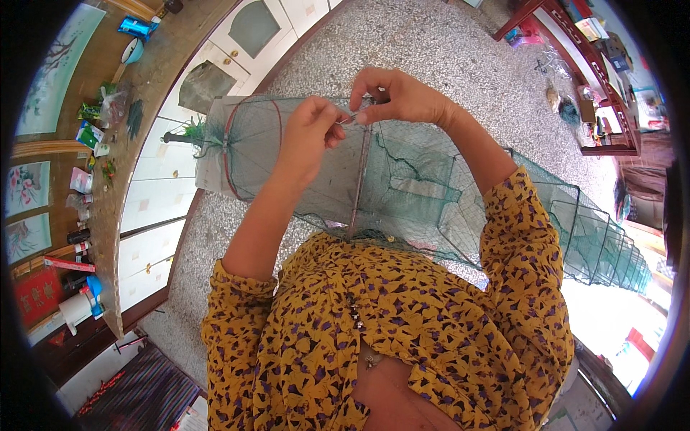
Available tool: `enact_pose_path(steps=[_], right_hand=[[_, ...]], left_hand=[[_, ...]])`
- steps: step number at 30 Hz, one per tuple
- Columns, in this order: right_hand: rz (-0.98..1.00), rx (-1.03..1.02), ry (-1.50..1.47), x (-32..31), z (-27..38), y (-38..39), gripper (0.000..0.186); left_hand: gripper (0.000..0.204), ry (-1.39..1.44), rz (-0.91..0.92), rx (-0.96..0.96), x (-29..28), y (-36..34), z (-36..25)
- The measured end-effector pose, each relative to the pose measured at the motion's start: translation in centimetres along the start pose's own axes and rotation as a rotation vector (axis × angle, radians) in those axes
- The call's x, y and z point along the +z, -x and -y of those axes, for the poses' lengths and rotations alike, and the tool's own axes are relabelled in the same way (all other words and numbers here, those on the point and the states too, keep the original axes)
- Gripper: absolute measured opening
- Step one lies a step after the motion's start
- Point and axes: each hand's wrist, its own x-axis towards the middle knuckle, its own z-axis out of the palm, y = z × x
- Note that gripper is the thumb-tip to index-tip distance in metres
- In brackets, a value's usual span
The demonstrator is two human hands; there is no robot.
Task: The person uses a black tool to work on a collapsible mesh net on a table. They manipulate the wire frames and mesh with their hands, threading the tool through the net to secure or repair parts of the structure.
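My left hand (pixel 313 133) and my right hand (pixel 388 100) meet over the upper end of a metal crossbar (pixel 357 187) in a long, green mesh net trap (pixel 417 183). Both hands are closed, their fingertips pinched around something small, thin and pale that I cannot make out clearly. The trap's left section has a reddish hoop (pixel 230 151) and a gathered green tuft of netting at its end, over a grey board (pixel 210 176). Toward the right the trap runs on in several dark-framed sections.
A long counter (pixel 115 215) with small items on top and white cabinets (pixel 151 244) below runs along the left. Dark wooden furniture (pixel 607 149) with clutter stands at the upper right. Beneath the trap is a speckled floor (pixel 338 50); a bright area (pixel 596 323) is at the lower right.
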Motion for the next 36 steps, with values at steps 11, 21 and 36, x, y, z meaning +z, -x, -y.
enact_pose_path(steps=[11,21,36], right_hand=[[-0.208,-0.577,0.318,4.6,4.6,-0.1,0.011],[-0.925,-0.712,-0.403,-3.1,8.3,2.5,0.020],[-1.028,-0.652,-0.664,-5.2,8.4,7.0,0.020]], left_hand=[[0.013,-0.217,0.197,0.649,-2.3,-1.9,3.2],[0.010,-0.737,0.012,0.520,3.3,-2.7,-1.7],[0.011,-1.055,0.416,0.598,-0.2,-3.8,-4.2]])
